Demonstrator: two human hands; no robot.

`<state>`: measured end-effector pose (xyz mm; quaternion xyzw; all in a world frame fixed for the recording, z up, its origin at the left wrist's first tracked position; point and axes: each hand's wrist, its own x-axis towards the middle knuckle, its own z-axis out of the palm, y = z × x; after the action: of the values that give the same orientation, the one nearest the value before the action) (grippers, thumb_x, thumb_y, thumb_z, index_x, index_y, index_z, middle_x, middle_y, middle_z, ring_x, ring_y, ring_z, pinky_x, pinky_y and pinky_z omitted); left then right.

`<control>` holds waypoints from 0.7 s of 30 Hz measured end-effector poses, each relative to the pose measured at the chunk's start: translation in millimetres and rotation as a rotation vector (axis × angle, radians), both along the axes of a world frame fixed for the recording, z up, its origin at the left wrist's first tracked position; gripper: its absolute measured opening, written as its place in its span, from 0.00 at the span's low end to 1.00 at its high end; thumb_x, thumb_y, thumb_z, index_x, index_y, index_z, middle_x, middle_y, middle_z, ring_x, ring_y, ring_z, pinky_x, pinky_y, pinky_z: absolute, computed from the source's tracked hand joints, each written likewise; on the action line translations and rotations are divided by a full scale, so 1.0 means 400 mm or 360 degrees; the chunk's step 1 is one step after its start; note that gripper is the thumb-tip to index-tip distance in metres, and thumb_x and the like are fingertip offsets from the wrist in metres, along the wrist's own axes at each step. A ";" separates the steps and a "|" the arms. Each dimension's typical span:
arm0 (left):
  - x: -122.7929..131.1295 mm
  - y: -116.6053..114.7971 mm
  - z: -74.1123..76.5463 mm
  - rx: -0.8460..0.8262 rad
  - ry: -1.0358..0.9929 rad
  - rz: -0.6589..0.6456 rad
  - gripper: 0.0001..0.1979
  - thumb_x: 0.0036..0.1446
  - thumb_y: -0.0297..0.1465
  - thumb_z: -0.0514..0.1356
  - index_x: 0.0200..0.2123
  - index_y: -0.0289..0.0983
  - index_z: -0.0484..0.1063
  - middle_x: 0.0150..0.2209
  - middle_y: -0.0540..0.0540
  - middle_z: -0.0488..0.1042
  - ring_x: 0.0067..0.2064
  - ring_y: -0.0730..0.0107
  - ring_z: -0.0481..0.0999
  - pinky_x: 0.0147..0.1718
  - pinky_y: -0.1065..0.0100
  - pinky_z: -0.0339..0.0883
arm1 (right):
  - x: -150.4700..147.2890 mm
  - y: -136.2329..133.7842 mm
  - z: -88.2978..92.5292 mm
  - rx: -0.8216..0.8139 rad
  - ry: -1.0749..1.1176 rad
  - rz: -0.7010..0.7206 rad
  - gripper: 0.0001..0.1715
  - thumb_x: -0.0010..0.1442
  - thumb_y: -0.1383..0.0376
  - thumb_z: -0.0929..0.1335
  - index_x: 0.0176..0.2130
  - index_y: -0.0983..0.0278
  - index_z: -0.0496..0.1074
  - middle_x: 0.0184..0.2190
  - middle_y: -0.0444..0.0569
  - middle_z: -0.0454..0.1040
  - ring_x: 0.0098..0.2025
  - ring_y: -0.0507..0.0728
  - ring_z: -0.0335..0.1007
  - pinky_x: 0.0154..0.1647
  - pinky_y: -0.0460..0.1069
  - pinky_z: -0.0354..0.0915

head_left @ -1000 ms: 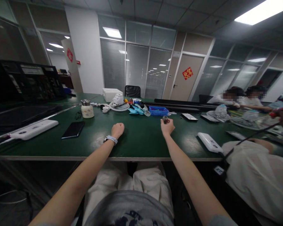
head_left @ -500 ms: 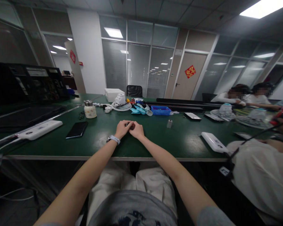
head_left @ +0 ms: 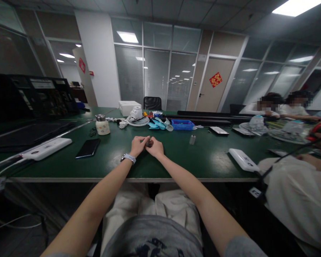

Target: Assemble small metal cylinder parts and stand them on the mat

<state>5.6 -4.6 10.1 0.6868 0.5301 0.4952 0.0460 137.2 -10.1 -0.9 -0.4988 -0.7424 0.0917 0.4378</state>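
My left hand (head_left: pixel 138 146) and my right hand (head_left: pixel 156 147) meet above the middle of the green table (head_left: pixel 117 160). Both are closed around a small dark metallic piece (head_left: pixel 149 142), mostly covered by my fingers, so its kind does not show. The left fingers pinch at its upper end while the right hand wraps its side. To the right of my hands a small silver metal cylinder (head_left: pixel 192 139) stands upright on the table. A watch with a light strap (head_left: pixel 128 158) is on my left wrist.
A phone (head_left: pixel 88 148), a patterned bottle (head_left: pixel 102 125) and a white power bank (head_left: pixel 47 149) lie to the left. Behind are a fan part (head_left: pixel 137 119), light-blue blades (head_left: pixel 159 124) and a blue tray (head_left: pixel 182 125). Another white device (head_left: pixel 243 160) and seated people are at right.
The left fingers have shifted slightly at the top of the small piece, and a bit more of it shows between my hands. The view has moved only a little.
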 end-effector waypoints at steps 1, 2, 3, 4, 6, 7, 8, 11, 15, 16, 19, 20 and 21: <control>-0.003 0.002 0.001 0.0000 -0.0019 0.0037 0.20 0.58 0.46 0.55 0.36 0.39 0.82 0.38 0.46 0.81 0.45 0.60 0.74 0.45 0.65 0.64 | 0.001 -0.001 0.001 0.0002 0.0003 0.0004 0.15 0.49 0.55 0.70 0.31 0.57 0.62 0.29 0.40 0.75 0.33 0.55 0.73 0.35 0.48 0.63; -0.007 0.005 0.002 -0.0005 -0.0044 0.0075 0.20 0.58 0.46 0.55 0.37 0.39 0.81 0.38 0.46 0.81 0.46 0.60 0.74 0.45 0.65 0.64 | 0.003 -0.003 0.001 0.0000 0.0010 0.0001 0.16 0.49 0.55 0.71 0.31 0.58 0.62 0.29 0.40 0.75 0.32 0.55 0.72 0.34 0.48 0.62; -0.012 0.007 0.002 -0.0018 -0.0069 0.0117 0.20 0.58 0.46 0.55 0.38 0.39 0.81 0.39 0.46 0.81 0.46 0.60 0.74 0.45 0.66 0.64 | 0.005 -0.003 0.002 -0.0007 0.0024 -0.0006 0.17 0.48 0.54 0.71 0.30 0.58 0.61 0.29 0.40 0.74 0.32 0.55 0.72 0.34 0.48 0.62; -0.019 0.010 0.001 -0.0043 -0.0085 0.0165 0.20 0.58 0.46 0.55 0.39 0.39 0.81 0.40 0.45 0.81 0.46 0.59 0.74 0.45 0.65 0.64 | 0.008 -0.003 0.001 -0.0021 0.0046 -0.0020 0.18 0.47 0.53 0.72 0.30 0.58 0.61 0.28 0.40 0.74 0.31 0.54 0.71 0.33 0.47 0.61; -0.033 0.015 -0.002 -0.0170 -0.0050 0.0274 0.21 0.57 0.47 0.56 0.40 0.41 0.81 0.41 0.45 0.80 0.47 0.57 0.74 0.45 0.64 0.64 | 0.017 0.001 -0.001 -0.0055 0.0115 -0.0055 0.20 0.46 0.52 0.72 0.29 0.58 0.60 0.27 0.39 0.73 0.30 0.54 0.70 0.31 0.47 0.60; -0.039 0.017 -0.005 -0.0273 0.0011 0.0326 0.21 0.57 0.48 0.56 0.41 0.42 0.81 0.42 0.45 0.80 0.48 0.54 0.73 0.45 0.62 0.64 | 0.023 0.005 -0.002 -0.0073 0.0158 -0.0074 0.21 0.45 0.51 0.72 0.29 0.58 0.60 0.26 0.39 0.72 0.30 0.53 0.70 0.30 0.46 0.59; -0.045 0.019 -0.009 -0.0383 0.0094 0.0371 0.21 0.56 0.50 0.56 0.41 0.43 0.81 0.42 0.44 0.80 0.49 0.52 0.72 0.45 0.59 0.63 | 0.029 0.010 -0.005 -0.0094 0.0204 -0.0091 0.22 0.45 0.50 0.72 0.28 0.58 0.60 0.26 0.39 0.72 0.29 0.53 0.69 0.29 0.46 0.59; -0.052 0.019 -0.018 -0.0612 0.0347 0.0434 0.21 0.53 0.52 0.57 0.40 0.48 0.81 0.44 0.43 0.79 0.53 0.45 0.67 0.49 0.52 0.59 | 0.046 0.031 -0.013 -0.0180 0.0347 -0.0125 0.23 0.44 0.49 0.73 0.27 0.59 0.59 0.24 0.38 0.70 0.27 0.52 0.67 0.27 0.45 0.58; -0.049 0.015 -0.024 -0.0664 0.0498 0.0423 0.20 0.53 0.53 0.56 0.41 0.52 0.80 0.53 0.50 0.74 0.55 0.44 0.62 0.50 0.50 0.56 | 0.063 0.055 -0.018 -0.0307 0.0544 -0.0113 0.23 0.42 0.51 0.74 0.26 0.60 0.60 0.22 0.37 0.68 0.25 0.51 0.66 0.27 0.44 0.58; -0.048 0.015 -0.024 -0.0673 0.0520 0.0420 0.21 0.53 0.53 0.56 0.42 0.53 0.79 0.54 0.51 0.73 0.55 0.44 0.61 0.50 0.50 0.56 | 0.065 0.057 -0.017 -0.0341 0.0599 -0.0085 0.23 0.42 0.52 0.74 0.26 0.60 0.60 0.22 0.37 0.68 0.25 0.51 0.66 0.27 0.44 0.59; -0.047 0.012 -0.023 -0.0667 0.0564 0.0415 0.25 0.52 0.55 0.55 0.47 0.52 0.77 0.56 0.49 0.71 0.56 0.44 0.60 0.51 0.50 0.56 | 0.070 0.057 -0.007 -0.0496 0.0845 0.0065 0.21 0.39 0.56 0.76 0.26 0.62 0.64 0.21 0.38 0.70 0.25 0.50 0.66 0.27 0.44 0.61; -0.047 0.011 -0.022 -0.0650 0.0554 0.0419 0.27 0.53 0.55 0.53 0.49 0.51 0.76 0.56 0.48 0.72 0.57 0.43 0.60 0.51 0.50 0.56 | 0.071 0.056 -0.002 -0.0573 0.0974 0.0121 0.21 0.39 0.58 0.77 0.26 0.62 0.65 0.22 0.39 0.70 0.25 0.50 0.67 0.27 0.44 0.62; -0.047 0.011 -0.021 -0.0631 0.0528 0.0428 0.28 0.54 0.55 0.52 0.51 0.49 0.75 0.55 0.46 0.72 0.57 0.43 0.60 0.51 0.50 0.56 | 0.073 0.055 0.003 -0.0653 0.1118 0.0165 0.19 0.38 0.60 0.77 0.26 0.63 0.66 0.22 0.40 0.71 0.25 0.50 0.67 0.27 0.44 0.62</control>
<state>-13.2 -0.1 1.9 0.6596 0.7031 0.2645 0.0258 166.3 12.0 0.2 -0.4761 -0.5381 0.4246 0.5509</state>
